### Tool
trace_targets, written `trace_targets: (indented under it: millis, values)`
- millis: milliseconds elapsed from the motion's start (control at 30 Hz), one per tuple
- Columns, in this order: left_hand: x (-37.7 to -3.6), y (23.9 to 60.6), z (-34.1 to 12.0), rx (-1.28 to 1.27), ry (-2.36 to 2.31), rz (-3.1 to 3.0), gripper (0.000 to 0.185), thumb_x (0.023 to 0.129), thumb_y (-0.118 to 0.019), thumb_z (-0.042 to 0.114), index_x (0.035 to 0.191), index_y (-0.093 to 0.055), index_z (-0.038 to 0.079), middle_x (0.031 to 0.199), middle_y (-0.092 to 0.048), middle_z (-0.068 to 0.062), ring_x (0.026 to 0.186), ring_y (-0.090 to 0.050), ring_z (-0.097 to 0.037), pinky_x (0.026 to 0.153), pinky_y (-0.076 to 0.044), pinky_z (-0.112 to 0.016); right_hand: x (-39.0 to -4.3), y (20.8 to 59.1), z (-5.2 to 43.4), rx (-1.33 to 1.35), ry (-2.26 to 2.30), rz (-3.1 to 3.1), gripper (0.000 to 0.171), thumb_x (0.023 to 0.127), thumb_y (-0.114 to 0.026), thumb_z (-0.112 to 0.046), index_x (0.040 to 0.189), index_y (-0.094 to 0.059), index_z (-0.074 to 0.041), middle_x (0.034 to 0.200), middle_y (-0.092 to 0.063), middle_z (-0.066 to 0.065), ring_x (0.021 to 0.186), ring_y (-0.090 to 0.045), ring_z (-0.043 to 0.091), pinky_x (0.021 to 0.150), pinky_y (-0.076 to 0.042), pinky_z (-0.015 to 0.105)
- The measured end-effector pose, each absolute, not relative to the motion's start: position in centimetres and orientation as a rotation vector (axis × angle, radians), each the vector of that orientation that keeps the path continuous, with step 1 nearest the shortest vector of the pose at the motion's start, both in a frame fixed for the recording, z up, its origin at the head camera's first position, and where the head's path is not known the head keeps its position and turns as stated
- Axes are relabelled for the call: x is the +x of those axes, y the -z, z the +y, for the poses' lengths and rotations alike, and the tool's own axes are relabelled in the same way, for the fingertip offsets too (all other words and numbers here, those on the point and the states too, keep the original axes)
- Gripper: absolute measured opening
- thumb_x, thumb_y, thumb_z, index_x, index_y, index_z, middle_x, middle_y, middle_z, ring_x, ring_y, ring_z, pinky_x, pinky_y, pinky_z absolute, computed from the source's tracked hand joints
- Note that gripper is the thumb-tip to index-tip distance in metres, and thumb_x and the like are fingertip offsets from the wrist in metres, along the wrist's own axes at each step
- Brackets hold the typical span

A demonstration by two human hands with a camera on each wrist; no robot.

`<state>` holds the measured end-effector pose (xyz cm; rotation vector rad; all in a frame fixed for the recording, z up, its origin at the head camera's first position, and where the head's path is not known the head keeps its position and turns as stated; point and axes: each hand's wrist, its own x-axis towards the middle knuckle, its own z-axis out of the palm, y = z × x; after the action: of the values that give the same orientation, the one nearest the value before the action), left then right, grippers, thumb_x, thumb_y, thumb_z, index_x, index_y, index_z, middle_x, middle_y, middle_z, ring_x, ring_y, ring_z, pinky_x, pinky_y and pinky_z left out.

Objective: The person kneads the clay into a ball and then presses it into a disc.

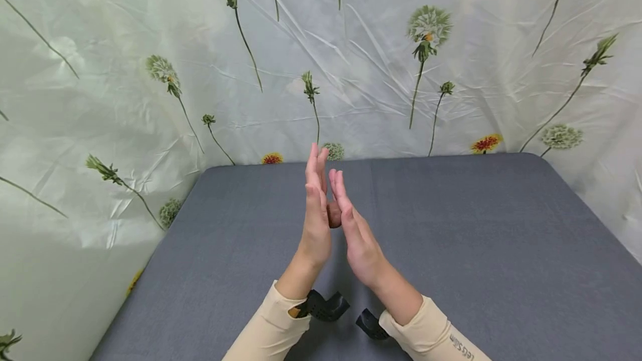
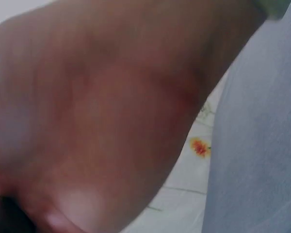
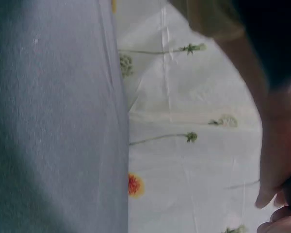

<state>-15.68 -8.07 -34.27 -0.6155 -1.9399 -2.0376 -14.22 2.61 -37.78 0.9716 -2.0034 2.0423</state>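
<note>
Brown object (image 1: 334, 214) between flat left hand (image 1: 316, 222), right hand (image 1: 358, 238).

Right sleeve (image 1: 441, 338) bears small, barely legible lettering

The table (image 1: 451, 249) was covered in matt grey woven cloth, finely textured. The backdrop (image 1: 351, 60) was a thin, creased sheet with a faint sheen, printed with flowers. The sleeves (image 1: 266, 333) were smooth beige stretch fabric.
</note>
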Motion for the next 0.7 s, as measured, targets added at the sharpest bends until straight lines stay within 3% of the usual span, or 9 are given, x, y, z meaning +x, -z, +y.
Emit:
trace_targets:
  millis: [33, 133, 200, 267, 367, 467, 700]
  values:
    - [-15.8, 34.3, -8.3, -0.601, 2.058, -1.920, 0.110, 0.094, -0.020, 0.095, 0.175, 0.001, 0.023, 0.181, -0.011, 0.000, 0.167, -0.014, -0.021, 0.107, -0.039, -0.030, -14.0, 37.8, 2.4, 0.988, -2.024, -2.002, 0.069, 0.118, -0.007, -0.048, 0.172, -0.001, -0.005, 0.182, -0.006, 0.009, 0.170, -0.004, 0.030, 0.128, -0.009, 0.011]
    - [-16.1, 34.6, -8.9, -0.574, 2.124, -1.866, 0.111, 0.093, -0.024, 0.096, 0.175, 0.000, 0.025, 0.181, -0.013, 0.000, 0.168, -0.013, -0.020, 0.109, -0.041, -0.025, -13.3, 38.0, 1.8, 1.017, -1.965, -1.997, 0.069, 0.118, -0.008, -0.047, 0.172, -0.007, -0.004, 0.182, -0.008, 0.007, 0.170, -0.003, 0.028, 0.131, -0.008, 0.014]
    - [-16.2, 35.0, -9.1, -0.581, 2.166, -1.842, 0.109, 0.094, -0.027, 0.094, 0.175, 0.000, 0.026, 0.181, -0.013, -0.001, 0.169, -0.012, -0.020, 0.121, -0.038, -0.031, -12.9, 37.9, 1.7, 1.025, -1.927, -1.989, 0.069, 0.118, -0.008, -0.048, 0.172, -0.010, -0.005, 0.182, -0.009, 0.006, 0.170, -0.001, 0.028, 0.132, -0.005, 0.016]
    - [-16.3, 35.5, -9.0, -0.598, 2.184, -1.853, 0.106, 0.096, -0.027, 0.092, 0.175, 0.000, 0.027, 0.181, -0.013, -0.002, 0.168, -0.015, -0.023, 0.133, -0.026, -0.045, -12.8, 37.8, 1.6, 1.031, -1.877, -1.978, 0.071, 0.117, -0.008, -0.050, 0.172, -0.012, -0.005, 0.182, -0.010, 0.008, 0.170, 0.000, 0.027, 0.133, -0.004, 0.019]
    - [-16.3, 36.0, -8.2, -0.643, 2.217, -1.871, 0.103, 0.099, -0.027, 0.089, 0.174, 0.001, 0.025, 0.181, -0.010, -0.003, 0.168, -0.017, -0.025, 0.134, -0.023, -0.056, -13.2, 37.2, 2.2, 1.035, -1.857, -1.939, 0.074, 0.117, -0.008, -0.053, 0.172, -0.014, -0.004, 0.182, -0.012, 0.011, 0.170, -0.001, 0.024, 0.135, -0.001, 0.023]
    - [-16.2, 36.2, -7.2, -0.712, 2.193, -1.902, 0.100, 0.103, -0.023, 0.085, 0.174, 0.003, 0.020, 0.182, -0.007, -0.004, 0.169, -0.014, -0.025, 0.134, -0.020, -0.057, -14.0, 36.7, 3.1, 1.009, -1.874, -1.908, 0.076, 0.117, -0.008, -0.054, 0.171, -0.014, -0.001, 0.181, -0.012, 0.015, 0.170, -0.004, 0.021, 0.135, -0.002, 0.024]
    - [-15.6, 35.2, -6.2, -0.744, 1.988, -1.994, 0.096, 0.104, -0.013, 0.083, 0.175, 0.002, 0.019, 0.182, -0.005, -0.003, 0.170, -0.006, -0.023, 0.135, -0.008, -0.060, -15.5, 36.8, 4.4, 0.910, -2.030, -1.962, 0.075, 0.116, -0.006, -0.055, 0.172, -0.005, -0.006, 0.182, -0.007, 0.013, 0.169, -0.005, 0.025, 0.128, -0.014, 0.011]
